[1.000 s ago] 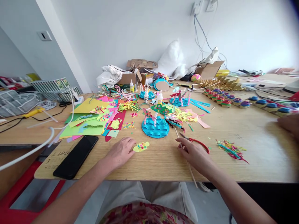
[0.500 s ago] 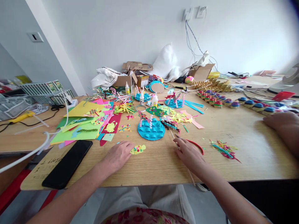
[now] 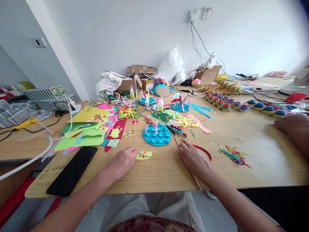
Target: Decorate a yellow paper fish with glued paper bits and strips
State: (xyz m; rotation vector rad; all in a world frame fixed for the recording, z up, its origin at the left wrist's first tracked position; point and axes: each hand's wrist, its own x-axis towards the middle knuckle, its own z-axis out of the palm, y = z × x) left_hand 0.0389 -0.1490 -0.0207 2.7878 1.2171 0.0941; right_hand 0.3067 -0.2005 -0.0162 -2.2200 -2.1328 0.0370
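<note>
Beside the left hand (image 3: 124, 160), perhaps touching, lies a paper fish (image 3: 145, 155).

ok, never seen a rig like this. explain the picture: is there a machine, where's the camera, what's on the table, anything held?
No machine here: these are a person's own bare hands. There is one view, from a camera worn on that person's head, looking forward and down.

The left hand lies at one end of a spotted yellow paper fish, partly hiding it. The right hand lies over a thin stick, beside a red-handled tool; whether either hand grips anything can't be made out.

Also on the table: a black phone, coloured paper, a round blue base and a heap of scraps. Another person's arm shows at the right edge.
</note>
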